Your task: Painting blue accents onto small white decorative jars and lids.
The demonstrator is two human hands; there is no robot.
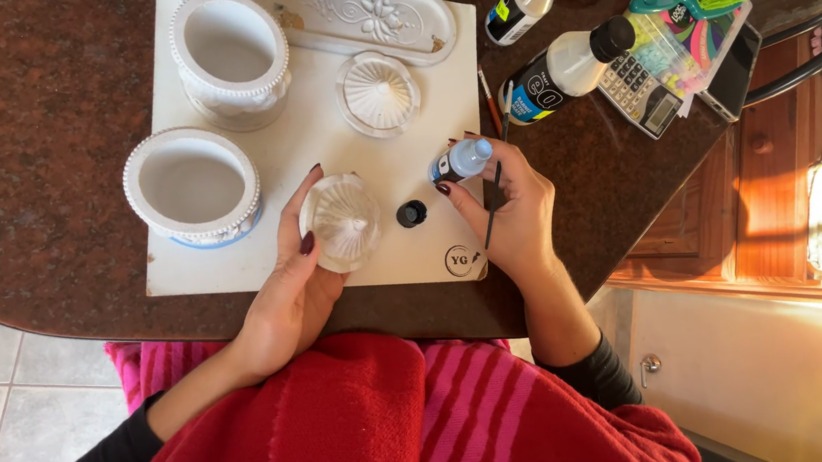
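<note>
Fingers of left hand (291, 288) curl round white ribbed lid (342, 223), tilted above white mat (262, 245) on desk (39, 126). Right hand (514, 206) pinches small blue-labelled bottle (460, 161), thin brush (494, 203) tucked between fingers. Black cap (411, 214) lies on mat between hands. Two white beaded jars (191, 187) stand left.

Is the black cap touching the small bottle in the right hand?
Apart. The head view shows the black cap lying alone on the white mat, with bare mat between it and the small bottle held by the right hand.
</note>
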